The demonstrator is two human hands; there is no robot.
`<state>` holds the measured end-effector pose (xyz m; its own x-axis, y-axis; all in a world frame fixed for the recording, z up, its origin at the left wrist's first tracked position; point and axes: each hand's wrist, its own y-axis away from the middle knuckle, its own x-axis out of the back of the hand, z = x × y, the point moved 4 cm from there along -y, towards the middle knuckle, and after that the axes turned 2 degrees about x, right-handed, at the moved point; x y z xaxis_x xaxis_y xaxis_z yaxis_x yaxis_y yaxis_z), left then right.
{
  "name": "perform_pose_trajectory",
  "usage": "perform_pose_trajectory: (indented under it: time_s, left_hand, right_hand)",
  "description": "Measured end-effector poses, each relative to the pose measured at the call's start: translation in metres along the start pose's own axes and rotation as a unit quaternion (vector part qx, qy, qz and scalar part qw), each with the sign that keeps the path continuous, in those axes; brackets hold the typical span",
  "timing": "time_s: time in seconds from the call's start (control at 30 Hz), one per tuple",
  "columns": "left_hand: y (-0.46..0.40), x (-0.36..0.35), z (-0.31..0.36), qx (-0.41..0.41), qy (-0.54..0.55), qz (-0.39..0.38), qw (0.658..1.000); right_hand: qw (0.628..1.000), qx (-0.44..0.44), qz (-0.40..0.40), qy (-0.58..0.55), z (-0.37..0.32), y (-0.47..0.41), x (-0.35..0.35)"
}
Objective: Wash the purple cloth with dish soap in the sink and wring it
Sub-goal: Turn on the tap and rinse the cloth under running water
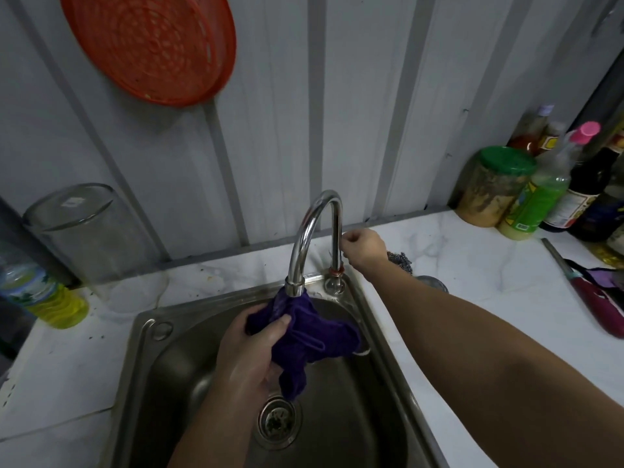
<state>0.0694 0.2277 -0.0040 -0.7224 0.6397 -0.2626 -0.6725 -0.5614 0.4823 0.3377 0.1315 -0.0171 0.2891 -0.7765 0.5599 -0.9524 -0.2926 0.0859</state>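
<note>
My left hand (251, 349) grips the bunched purple cloth (314, 336) over the steel sink (148, 336), holding it right under the spout of the curved chrome faucet (312, 231). One corner of the cloth hangs down toward the drain (277, 418). My right hand (363, 248) reaches behind the faucet's upright pipe, fingers closed on the small tap handle there. A green bottle with a pink cap, likely dish soap (540, 194), stands on the right counter. No water stream is visible.
An upturned glass jar (91, 238) and a yellow-liquid bottle (44, 295) sit left of the sink. Jars and sauce bottles (496, 184) crowd the back right corner. A knife with a maroon handle (587, 288) lies at right. An orange basket (152, 45) hangs on the wall.
</note>
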Motion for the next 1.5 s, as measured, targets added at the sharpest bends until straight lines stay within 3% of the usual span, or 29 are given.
perform_pose_trajectory:
  time_s: [0.27,0.43,0.73,1.0,1.5]
  left_hand:
    - [-0.004,-0.002,0.003,0.010,0.014,0.002,1.000]
    - [-0.006,-0.009,0.004,0.017,0.030,0.001,0.999]
    - [-0.009,-0.018,0.001,0.017,0.073,-0.013,0.997]
    - [-0.011,-0.016,0.003,0.030,0.085,-0.008,0.996]
    - [-0.013,0.008,-0.016,0.055,0.056,0.025,0.997]
  right_hand:
    - [0.998,0.010,-0.006,0.067,-0.009,-0.009,-0.007]
    - [0.999,-0.007,0.005,0.047,-0.004,-0.009,-0.006]
    - [0.985,-0.105,0.055,-0.122,0.031,-0.012,-0.004]
    - [0.968,-0.150,0.029,-0.197,0.052,-0.020,-0.008]
    - [0.975,-0.169,0.040,-0.137,0.037,-0.002,-0.002]
